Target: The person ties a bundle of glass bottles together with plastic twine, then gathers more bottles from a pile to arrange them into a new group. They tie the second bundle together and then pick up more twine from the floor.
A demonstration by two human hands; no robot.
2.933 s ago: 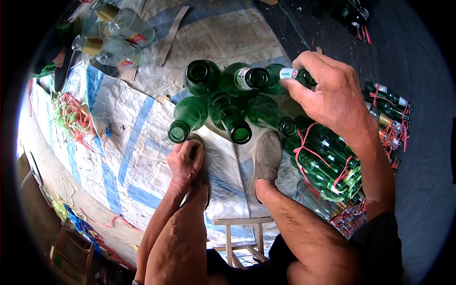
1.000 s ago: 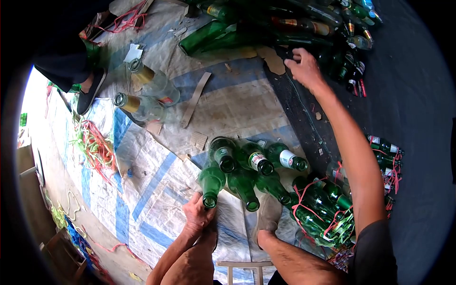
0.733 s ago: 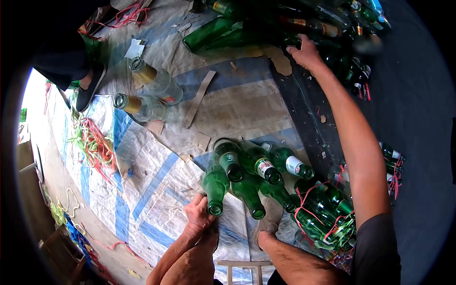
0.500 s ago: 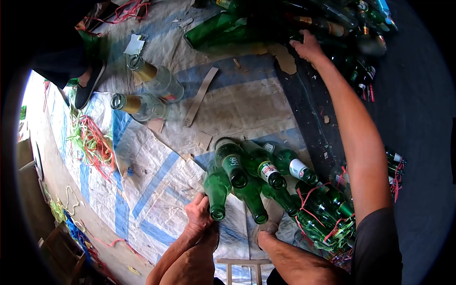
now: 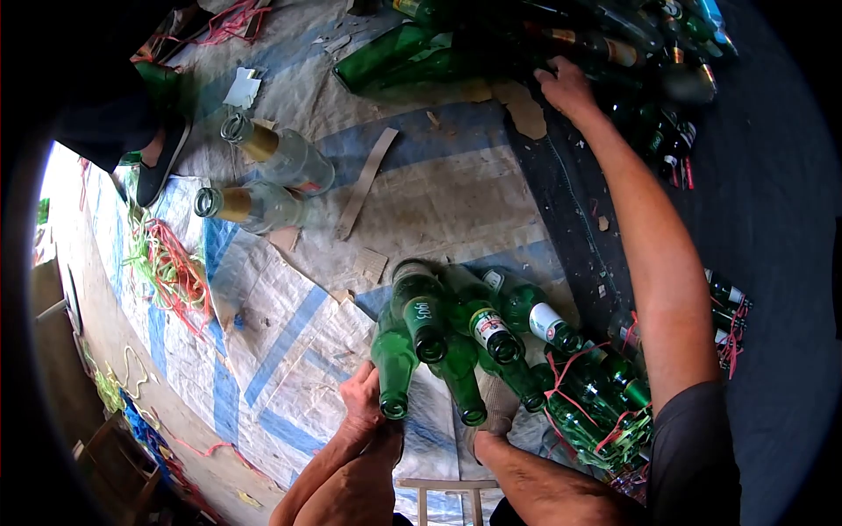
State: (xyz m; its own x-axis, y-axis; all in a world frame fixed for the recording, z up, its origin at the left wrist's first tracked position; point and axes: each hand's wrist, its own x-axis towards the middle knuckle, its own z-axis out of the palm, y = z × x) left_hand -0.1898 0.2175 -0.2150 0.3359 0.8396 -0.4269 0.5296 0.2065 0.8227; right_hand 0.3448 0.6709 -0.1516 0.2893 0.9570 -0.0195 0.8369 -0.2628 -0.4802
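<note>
Several green bottles [image 5: 425, 309] stand in a tight cluster between the person's feet, necks toward me. My left hand [image 5: 362, 396] is closed at the left side of the cluster, against the leftmost bottle [image 5: 396, 355]; whether it grips that bottle is hard to tell. My right arm reaches far forward to the pile of bottles at the top right. There my right hand [image 5: 567, 88] is beside dark bottles, fingers partly spread and nothing visible in them. A brown-labelled bottle [image 5: 605, 46] lies just beyond it.
Two clear bottles [image 5: 294, 160] stand on the sheet at left. Tangled red and green string [image 5: 171, 267] lies nearby. Another person's shoe [image 5: 164, 162] is at upper left. String-tied green bottles [image 5: 596, 394] lie at lower right. A cardboard strip [image 5: 367, 182] lies mid-sheet.
The view has shifted slightly, so the clear bottles and the cluster appear a little further left. My right hand remains by the pile, its fingers slightly more apart.
</note>
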